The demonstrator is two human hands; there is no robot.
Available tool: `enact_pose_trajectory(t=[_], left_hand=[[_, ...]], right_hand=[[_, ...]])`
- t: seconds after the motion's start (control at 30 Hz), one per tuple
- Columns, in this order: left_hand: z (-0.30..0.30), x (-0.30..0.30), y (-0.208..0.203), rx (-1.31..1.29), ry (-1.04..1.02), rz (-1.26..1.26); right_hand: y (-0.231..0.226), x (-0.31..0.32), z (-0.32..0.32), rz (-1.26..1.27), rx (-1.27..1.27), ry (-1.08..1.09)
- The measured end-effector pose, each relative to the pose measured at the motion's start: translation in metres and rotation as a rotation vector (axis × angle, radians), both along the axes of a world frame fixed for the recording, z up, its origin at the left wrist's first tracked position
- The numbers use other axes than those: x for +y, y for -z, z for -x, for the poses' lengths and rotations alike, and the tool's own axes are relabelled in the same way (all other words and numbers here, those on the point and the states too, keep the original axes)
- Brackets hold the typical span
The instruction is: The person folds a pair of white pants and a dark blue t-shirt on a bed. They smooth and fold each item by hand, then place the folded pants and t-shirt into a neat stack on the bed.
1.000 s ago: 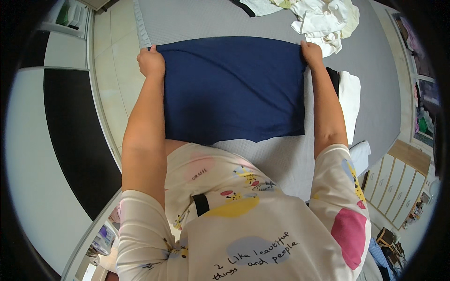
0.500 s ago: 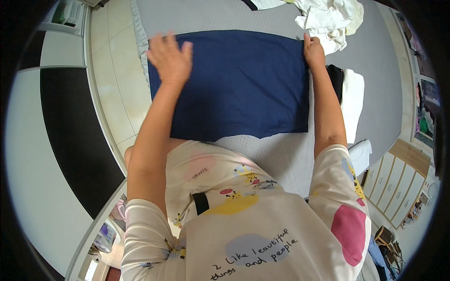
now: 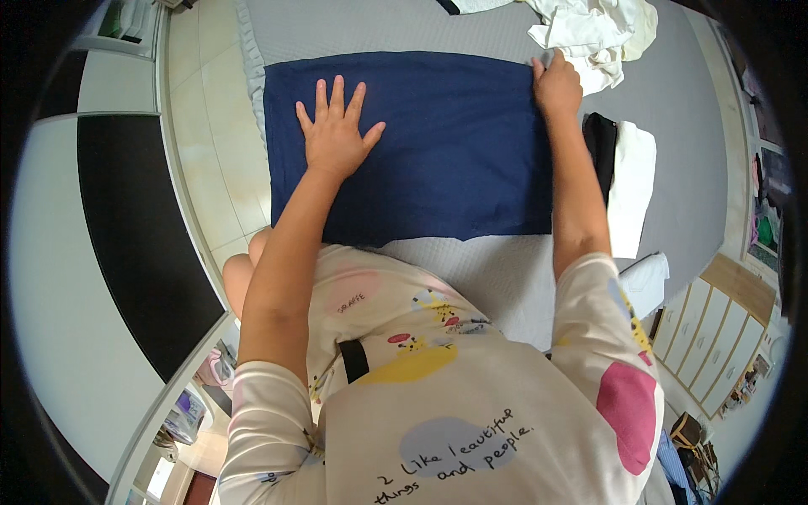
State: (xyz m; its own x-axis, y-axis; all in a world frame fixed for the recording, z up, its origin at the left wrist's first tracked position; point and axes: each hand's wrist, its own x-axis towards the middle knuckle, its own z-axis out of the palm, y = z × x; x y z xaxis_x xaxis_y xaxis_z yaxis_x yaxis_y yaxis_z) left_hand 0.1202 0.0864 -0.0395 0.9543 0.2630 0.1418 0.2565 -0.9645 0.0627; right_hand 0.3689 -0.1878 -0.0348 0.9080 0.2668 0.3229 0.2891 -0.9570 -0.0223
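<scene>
A navy blue cloth (image 3: 438, 151), perhaps a garment, lies spread nearly flat on the grey quilted bedcover. Its near edge is slightly wavy. On its left part rests my left hand (image 3: 335, 139), palm down with the fingers spread, holding nothing. My right hand (image 3: 558, 88) is at the cloth's far right corner, with its fingers bent and the thumb on the edge. It appears to grip that corner, though the fingertips are partly hidden.
Crumpled white clothes (image 3: 589, 38) lie beyond my right hand. Folded black (image 3: 600, 147) and white (image 3: 631, 185) clothes sit to the right of my right forearm. The bed (image 3: 682, 168) ends at a tiled floor (image 3: 215, 126) on the left, beside a black-and-white cabinet (image 3: 135, 236).
My left hand has come from the cloth's far left corner toward me and to the right, now flat on it. The right hand has shifted slightly away and left at its corner.
</scene>
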Motion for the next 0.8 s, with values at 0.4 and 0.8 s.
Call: enact_pose_trajectory(t=[0.4,0.8], left_hand=[[-0.036,0.029,0.013,0.063,-0.136,-0.097],[-0.05,0.028,0.007,0.051,-0.289,-0.007]], right_hand=[[0.0,0.044,0.12,0.019,0.116,-0.322],[0.004,-0.025,0.089,0.024,0.058,0.051]])
